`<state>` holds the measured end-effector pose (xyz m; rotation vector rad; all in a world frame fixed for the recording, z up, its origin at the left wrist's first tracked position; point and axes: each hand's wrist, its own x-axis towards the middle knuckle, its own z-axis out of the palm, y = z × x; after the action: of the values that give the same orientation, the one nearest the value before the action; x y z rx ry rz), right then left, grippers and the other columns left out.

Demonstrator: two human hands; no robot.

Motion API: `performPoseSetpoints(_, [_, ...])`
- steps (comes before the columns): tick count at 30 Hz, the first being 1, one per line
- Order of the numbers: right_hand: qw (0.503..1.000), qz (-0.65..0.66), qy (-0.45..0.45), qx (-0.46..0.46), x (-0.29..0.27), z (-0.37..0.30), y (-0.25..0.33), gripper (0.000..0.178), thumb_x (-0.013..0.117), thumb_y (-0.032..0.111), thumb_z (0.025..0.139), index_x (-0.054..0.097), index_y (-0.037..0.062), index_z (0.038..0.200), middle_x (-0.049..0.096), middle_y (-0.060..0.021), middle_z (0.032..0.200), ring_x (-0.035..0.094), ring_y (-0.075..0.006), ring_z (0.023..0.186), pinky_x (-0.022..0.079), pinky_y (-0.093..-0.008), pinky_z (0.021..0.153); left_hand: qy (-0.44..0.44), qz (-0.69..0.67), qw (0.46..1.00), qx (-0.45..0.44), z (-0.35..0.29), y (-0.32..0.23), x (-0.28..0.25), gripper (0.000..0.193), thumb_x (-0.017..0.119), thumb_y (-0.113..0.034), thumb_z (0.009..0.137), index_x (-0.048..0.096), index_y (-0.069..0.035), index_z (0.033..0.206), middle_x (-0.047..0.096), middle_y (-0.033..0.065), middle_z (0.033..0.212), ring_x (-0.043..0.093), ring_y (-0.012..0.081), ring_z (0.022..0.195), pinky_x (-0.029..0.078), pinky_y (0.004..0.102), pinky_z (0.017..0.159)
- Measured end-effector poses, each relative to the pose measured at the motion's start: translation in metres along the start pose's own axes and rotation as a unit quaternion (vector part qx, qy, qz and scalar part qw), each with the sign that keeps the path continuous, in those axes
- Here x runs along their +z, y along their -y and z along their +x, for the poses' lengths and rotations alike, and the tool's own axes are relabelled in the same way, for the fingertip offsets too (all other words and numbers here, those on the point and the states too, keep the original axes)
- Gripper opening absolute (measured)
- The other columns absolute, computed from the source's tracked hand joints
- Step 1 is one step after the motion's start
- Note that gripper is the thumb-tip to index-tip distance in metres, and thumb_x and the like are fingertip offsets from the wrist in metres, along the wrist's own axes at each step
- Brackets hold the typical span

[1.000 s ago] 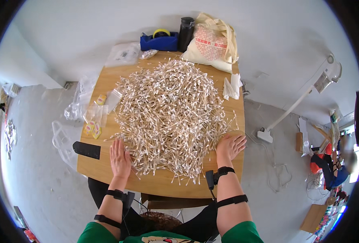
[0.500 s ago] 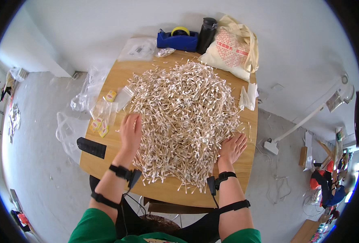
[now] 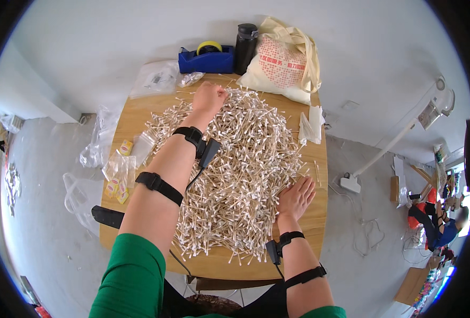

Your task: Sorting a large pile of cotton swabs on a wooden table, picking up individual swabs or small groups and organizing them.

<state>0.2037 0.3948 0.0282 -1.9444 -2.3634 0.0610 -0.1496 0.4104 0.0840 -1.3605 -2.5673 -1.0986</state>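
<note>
A large heap of cotton swabs (image 3: 229, 175), with thin wooden sticks and white tips, covers much of the wooden table. My left arm stretches across the heap's left side. At its far edge is my left hand (image 3: 209, 99), fingers curled in; whatever they may hold is hidden. Against the heap's right edge rests my right hand (image 3: 296, 198), its fingers stretched out and the palm turned down. A few loose swabs (image 3: 316, 173) lie just beyond those fingertips.
Along the back stand a blue tape dispenser (image 3: 206, 62), a black bottle (image 3: 245, 49) and a cream cloth bag (image 3: 280, 71). White tissue (image 3: 311, 124) lies at right. Clear plastic bags (image 3: 121, 166), small yellow packets (image 3: 116, 189) and a black case (image 3: 106, 216) are at left.
My left hand has moved from the heap's left edge to its far edge, and its fingers have curled. My right hand has stayed at the heap's right side.
</note>
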Motion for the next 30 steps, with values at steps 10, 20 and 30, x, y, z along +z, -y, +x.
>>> performPoseSetpoints(10, [1.000,-0.015,-0.013,0.004,0.001,0.000,0.001,0.058,0.044,0.025,0.091,0.032,-0.0028,0.140,0.029,-0.0165,0.149,0.022,-0.0313,0.140,0.014,-0.0438,0.115,-0.074,-0.278,0.947,-0.140,-0.028,0.011,-0.024,0.025,0.067,-0.028,0.085,0.067,-0.004,0.090,0.068,0.0096,0.092,0.065,0.0176,0.081,0.050,0.0308,0.070])
performPoseSetpoints(20, [1.000,0.002,0.000,0.001,-0.004,0.001,0.000,0.058,0.044,0.025,0.092,0.031,-0.0049,0.139,0.026,-0.0180,0.149,0.020,-0.0332,0.140,0.014,-0.0452,0.115,0.063,-0.411,0.872,-0.258,-0.026,0.023,-0.049,0.027,0.055,-0.030,0.094,0.055,-0.006,0.106,0.066,0.0116,0.095,0.065,0.0210,0.085,0.051,0.0327,0.072])
performPoseSetpoints(30, [1.000,-0.002,0.021,0.008,-0.005,0.000,0.003,0.058,0.044,0.025,0.092,0.030,-0.0029,0.141,0.026,-0.0176,0.149,0.018,-0.0330,0.141,0.012,-0.0446,0.116,0.216,0.092,0.968,0.088,-0.037,-0.060,-0.013,0.050,0.059,-0.043,0.086,0.050,-0.018,0.128,0.054,0.0185,0.120,0.062,0.0351,0.098,0.049,0.0438,0.087])
